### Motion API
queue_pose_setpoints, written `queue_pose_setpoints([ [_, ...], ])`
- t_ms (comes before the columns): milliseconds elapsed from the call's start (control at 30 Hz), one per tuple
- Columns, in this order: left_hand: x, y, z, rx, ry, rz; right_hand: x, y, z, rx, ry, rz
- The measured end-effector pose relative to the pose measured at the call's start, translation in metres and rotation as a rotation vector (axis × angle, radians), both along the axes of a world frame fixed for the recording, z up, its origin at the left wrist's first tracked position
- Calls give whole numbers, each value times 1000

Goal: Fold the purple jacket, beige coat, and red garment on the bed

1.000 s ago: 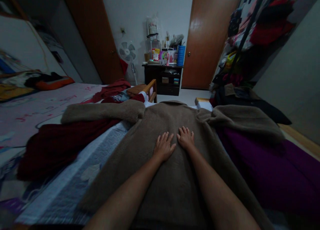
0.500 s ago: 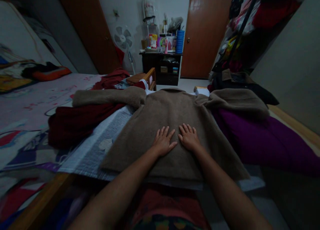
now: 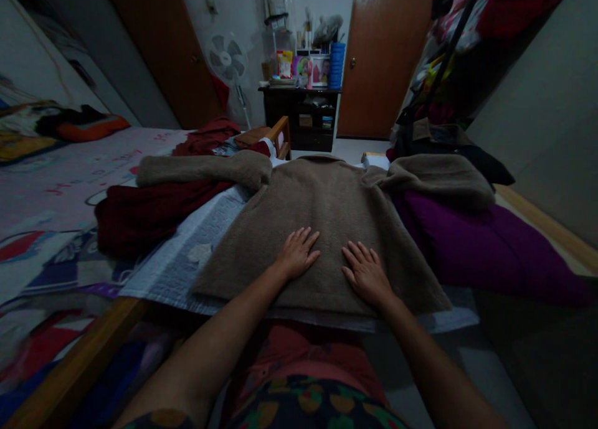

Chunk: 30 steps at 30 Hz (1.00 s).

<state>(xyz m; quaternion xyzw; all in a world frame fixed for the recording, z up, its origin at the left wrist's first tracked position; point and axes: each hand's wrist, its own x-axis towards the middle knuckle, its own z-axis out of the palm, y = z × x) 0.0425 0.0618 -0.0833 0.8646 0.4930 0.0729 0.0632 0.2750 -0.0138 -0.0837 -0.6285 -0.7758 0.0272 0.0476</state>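
Dim room, with a door (image 3: 385, 61), a dark cabinet (image 3: 299, 130) and a white fan (image 3: 228, 58) all standing beyond the coat (image 3: 322, 202). To the coat's left is a bed (image 3: 105, 158) with a pink patterned sheet; clothes (image 3: 523, 18) hang far back to its right. The coat, brown and plush, lies spread out on a pale blue quilt (image 3: 159, 279), its collar (image 3: 322, 159) at the far end and its hem toward the person. Quilt shows past the coat's left edge and along the hem. Both sleeves stretch sideways: the left one lies over a dark red garment (image 3: 140, 220), the right one over a purple bundle (image 3: 495, 248). Behind that right sleeve rests a dark jacket (image 3: 483, 161).

Left hand (image 3: 295, 253) and right hand (image 3: 367, 273) lie palm down on the lower half of the coat, either side of its middle and apart from each other. Fingers are extended and slightly spread on both; neither hand grips anything, and the fabric beneath them looks mostly smooth.
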Motion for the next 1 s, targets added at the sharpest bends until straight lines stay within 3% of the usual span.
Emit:
queue_pose_setpoints([
  [200, -18, -12, -3, 3, 21, 13, 5, -11, 5, -50, 39, -8],
  [333, 1, -15, 5, -20, -13, 61, 4, -5, 15, -79, 77, -21],
  [500, 33, -29, 9, -25, -57, -105, 7, 4, 17, 39, 58, -194],
  [633, 37, -36, 4, -37, -50, -138, 14, -1, 19, -38, 46, -188],
  [733, 35, -36, 3, -32, -45, -135, 21, -4, 38, -66, 103, -136],
  [833, 34, -35, 1, -19, -40, -140, 36, 4, 70, 17, 159, -96],
  [933, 34, -33, -1, -15, -43, -140, 66, 25, 106, 150, 126, -136],
  [1000, 34, -33, -3, -23, -44, -138, 93, 42, 127, 205, 84, -240],
])
